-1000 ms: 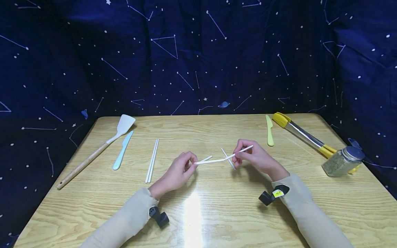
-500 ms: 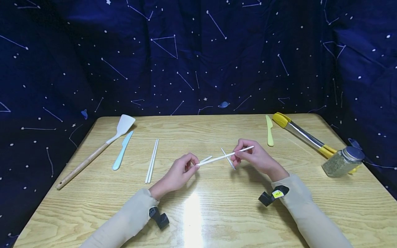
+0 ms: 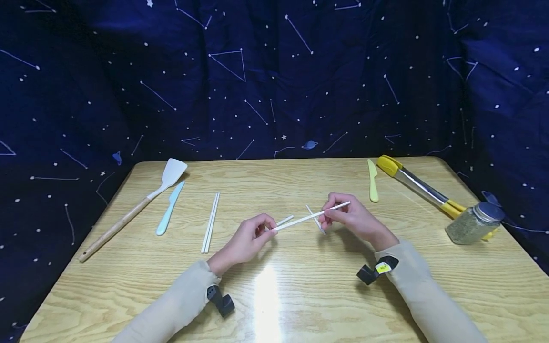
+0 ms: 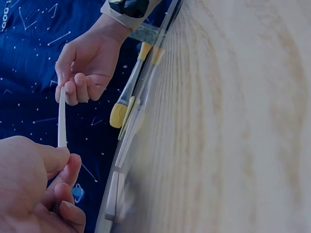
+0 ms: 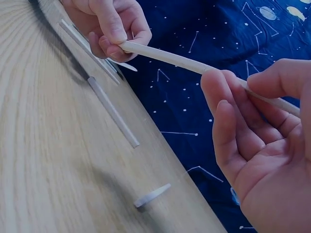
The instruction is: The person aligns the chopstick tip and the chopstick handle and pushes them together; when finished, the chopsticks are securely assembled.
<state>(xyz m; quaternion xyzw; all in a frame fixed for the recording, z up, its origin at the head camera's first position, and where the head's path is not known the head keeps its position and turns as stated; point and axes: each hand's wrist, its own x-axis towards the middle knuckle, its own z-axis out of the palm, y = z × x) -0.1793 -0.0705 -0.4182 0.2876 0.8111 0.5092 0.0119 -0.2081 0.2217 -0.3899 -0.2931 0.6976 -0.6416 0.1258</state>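
A thin white chopstick (image 3: 299, 221) hangs above the table between both hands, lying in one straight line. My left hand (image 3: 249, 237) pinches its left end between thumb and fingers. Further along toward the other end, my right hand (image 3: 353, 216) pinches it, and a short length sticks out beyond the fingers. Beneath, two short white stick pieces rest on the wood: one piece (image 5: 114, 111) near the left hand, the other piece (image 5: 153, 195) near the right, angled differently. In the head view the held chopstick crosses over the right piece.
Left of the hands lie a pair of white chopsticks (image 3: 210, 222), a light-blue knife (image 3: 169, 208) and a white spatula (image 3: 133, 214) with a wooden handle. At right are a yellow-green knife (image 3: 372, 181), yellow-tipped tongs (image 3: 422, 186) and a jar of dried herbs (image 3: 473, 223).
One second ago the held chopstick was bent at its middle; it now lies straight. My left hand has shifted slightly right and down, while my right hand stays nearly still.
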